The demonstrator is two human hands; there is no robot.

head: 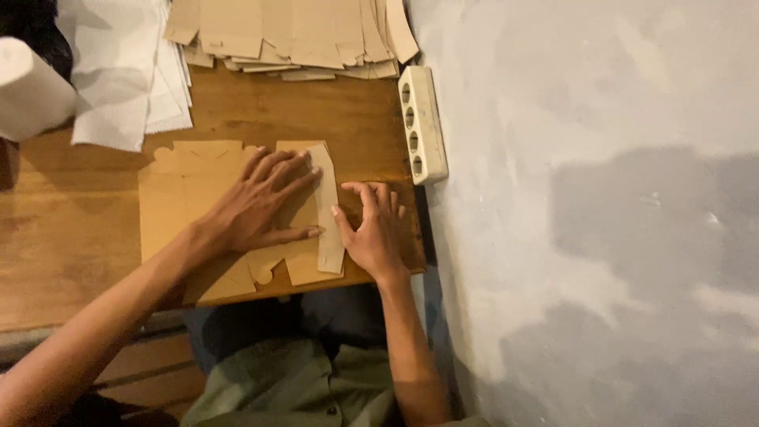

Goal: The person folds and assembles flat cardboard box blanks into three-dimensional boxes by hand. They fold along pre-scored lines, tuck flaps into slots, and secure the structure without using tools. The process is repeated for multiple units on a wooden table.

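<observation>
A flat brown cardboard box blank [178,198] lies on the wooden table [71,245]. My left hand [257,205] presses flat on it, fingers spread toward its right side. A narrow side flap [326,213] of the blank is folded up along the right edge. My right hand [371,233] rests beside that flap, thumb and fingertips touching its edge, palm on the table near the corner.
A stack of more cardboard blanks [292,35] lies at the table's far edge. White paper sheets [130,75] and a white roll [28,91] sit at the far left. A white power strip [423,122] lies along the right edge. A grey floor [593,213] spreads to the right.
</observation>
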